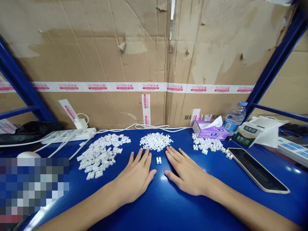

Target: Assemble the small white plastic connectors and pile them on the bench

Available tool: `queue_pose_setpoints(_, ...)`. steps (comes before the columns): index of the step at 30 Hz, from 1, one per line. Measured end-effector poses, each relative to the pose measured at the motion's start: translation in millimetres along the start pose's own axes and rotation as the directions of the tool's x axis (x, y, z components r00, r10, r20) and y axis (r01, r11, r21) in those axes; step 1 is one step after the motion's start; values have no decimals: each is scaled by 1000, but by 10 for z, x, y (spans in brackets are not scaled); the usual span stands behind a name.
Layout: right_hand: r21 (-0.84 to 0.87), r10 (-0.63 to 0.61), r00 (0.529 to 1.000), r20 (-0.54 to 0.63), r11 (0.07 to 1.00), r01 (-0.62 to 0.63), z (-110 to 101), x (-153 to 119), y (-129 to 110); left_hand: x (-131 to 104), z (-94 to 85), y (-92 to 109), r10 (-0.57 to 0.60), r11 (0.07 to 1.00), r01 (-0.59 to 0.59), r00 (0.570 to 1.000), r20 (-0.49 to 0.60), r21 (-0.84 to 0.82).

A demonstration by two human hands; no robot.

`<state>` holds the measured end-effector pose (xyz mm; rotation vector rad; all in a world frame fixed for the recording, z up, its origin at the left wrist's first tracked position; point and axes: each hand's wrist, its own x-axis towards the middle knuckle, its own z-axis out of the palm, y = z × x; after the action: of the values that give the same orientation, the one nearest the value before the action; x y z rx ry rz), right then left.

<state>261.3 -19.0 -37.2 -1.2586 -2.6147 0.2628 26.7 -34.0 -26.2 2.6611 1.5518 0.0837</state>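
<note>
My left hand [136,178] lies palm down on the blue tabletop [154,211], fingers spread and nothing held. Opposite it, my right hand [186,175] rests flat too, its thumb apart from the fingers. Between the hands sits a small white two-part connector piece [158,160], touched by neither. Just beyond the fingertips is a pile of tiny white parts [156,141]. A larger heap of white blocks [101,155] spreads to the left of my left hand. Further right, beyond my right hand, lies a group of small white connectors [209,145].
A phone [260,170] lies at the right. Behind it stand a purple tissue pack [210,130], a water bottle [234,118] and a green-and-white box [247,134]. A power strip [64,135] with cables sits back left. Cardboard [108,64] lines the rear.
</note>
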Motion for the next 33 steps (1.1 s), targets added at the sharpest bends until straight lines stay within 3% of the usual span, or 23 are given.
queue_pose_setpoints(7,68,-64,997,-51,995,67,-68,-16,-22,6,56,-42,20,1000,-20,999,-45,0)
queue_pose_setpoints(13,98,-181,972,-147,976,196,-120,0,-70,11,23,-20,1,999,-2,1000,16,42)
queue_pose_setpoints(20,106,-160,958,-238,976,190,-140,47,-35,15,27,-27,11,999,-11,1000,-10,41)
queue_pose_setpoints(27,64,-258,957,-134,961,269,-149,8,-80,10,21,-25,-4,997,2,999,35,73)
queue_pose_setpoints(33,-31,-202,961,-191,979,200,-227,41,37,19,-18,-3,-29,996,25,998,57,82)
